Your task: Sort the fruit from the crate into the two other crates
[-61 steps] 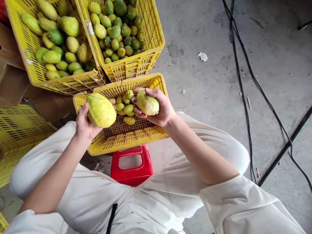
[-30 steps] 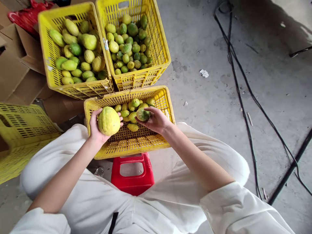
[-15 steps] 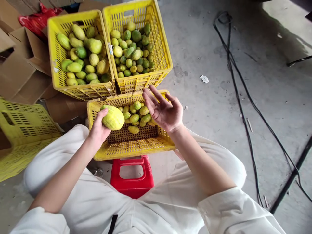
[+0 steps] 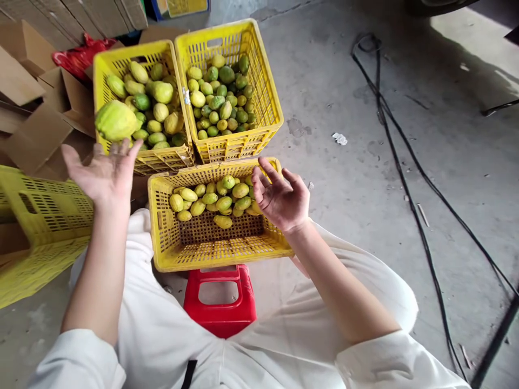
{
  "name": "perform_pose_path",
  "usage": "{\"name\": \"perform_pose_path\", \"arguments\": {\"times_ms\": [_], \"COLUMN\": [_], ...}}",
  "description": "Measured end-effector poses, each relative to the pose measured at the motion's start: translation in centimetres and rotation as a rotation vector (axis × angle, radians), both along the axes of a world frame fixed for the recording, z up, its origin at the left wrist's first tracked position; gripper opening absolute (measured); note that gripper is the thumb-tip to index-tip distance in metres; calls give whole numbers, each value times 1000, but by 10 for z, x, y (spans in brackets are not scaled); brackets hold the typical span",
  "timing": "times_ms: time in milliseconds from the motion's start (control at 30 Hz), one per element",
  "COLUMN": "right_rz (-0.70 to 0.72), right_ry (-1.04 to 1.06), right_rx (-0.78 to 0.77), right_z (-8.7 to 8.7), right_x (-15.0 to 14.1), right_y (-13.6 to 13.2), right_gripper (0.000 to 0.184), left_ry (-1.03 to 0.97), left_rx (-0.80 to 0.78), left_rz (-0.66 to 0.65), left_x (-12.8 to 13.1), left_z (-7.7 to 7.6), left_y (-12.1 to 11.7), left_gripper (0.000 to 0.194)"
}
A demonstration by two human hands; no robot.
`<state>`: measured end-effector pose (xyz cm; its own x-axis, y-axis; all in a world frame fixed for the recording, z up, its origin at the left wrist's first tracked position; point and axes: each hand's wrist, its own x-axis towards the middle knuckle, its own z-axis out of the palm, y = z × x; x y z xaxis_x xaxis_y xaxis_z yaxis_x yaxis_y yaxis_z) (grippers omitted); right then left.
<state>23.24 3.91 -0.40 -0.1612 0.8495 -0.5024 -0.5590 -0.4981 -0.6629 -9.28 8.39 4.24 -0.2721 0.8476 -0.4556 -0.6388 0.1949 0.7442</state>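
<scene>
A large yellow-green oval fruit (image 4: 116,121) is just beyond the fingertips of my left hand (image 4: 106,172), over the front left corner of the left yellow crate (image 4: 162,156). That hand is open, palm up with fingers spread; whether the fruit still touches the fingertips I cannot tell. My right hand (image 4: 283,197) is open and holds nothing, its fingers loosely curled above the right end of the near yellow crate (image 4: 219,258). Smaller yellow-green fruits (image 4: 224,203) lie in the near crate, mostly toward its far side. The left crate holds bigger yellow and green fruits (image 4: 161,112).
Another yellow crate (image 4: 270,102) at the back holds many small green and yellow fruits. A red stool (image 4: 219,316) stands under the near crate. Cardboard boxes (image 4: 44,129) and a further yellow crate (image 4: 48,237) are at left. Black cables (image 4: 409,189) run across the floor at right.
My left hand has moved left and forward from over the near crate and opened. The large fruit it held is now past its fingertips by the left crate. My right hand stays open, barely moved.
</scene>
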Motion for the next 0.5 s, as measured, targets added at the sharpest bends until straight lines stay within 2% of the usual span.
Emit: {"name": "perform_pose_path", "arguments": {"times_ms": [67, 133, 200, 300, 400, 500], "right_rz": [13, 33, 62, 134, 293, 560], "right_ry": [-6, 10, 33, -15, -240, -656], "right_rx": [-2, 0, -7, -52, -78, 16], "right_z": [-1, -5, -11, -26, -43, -61], "right_x": [0, 0, 0, 1, 1, -2], "right_y": [-1, -1, -1, -3, -9, -14], "right_gripper": [38, 36, 34, 30, 25, 19], "left_ry": [-15, -49, -78, -111, -64, 29], "left_rx": [198, 314, 372, 375, 327, 254], "left_rz": [78, 50, 3, -15, -21, -35], "left_x": [4, 13, 23, 32, 33, 29], "left_z": [11, 18, 23, 24, 21, 15], "left_y": [-6, -13, -19, -25, -28, -31], "left_gripper": [70, 69, 71, 69, 55, 43]}}
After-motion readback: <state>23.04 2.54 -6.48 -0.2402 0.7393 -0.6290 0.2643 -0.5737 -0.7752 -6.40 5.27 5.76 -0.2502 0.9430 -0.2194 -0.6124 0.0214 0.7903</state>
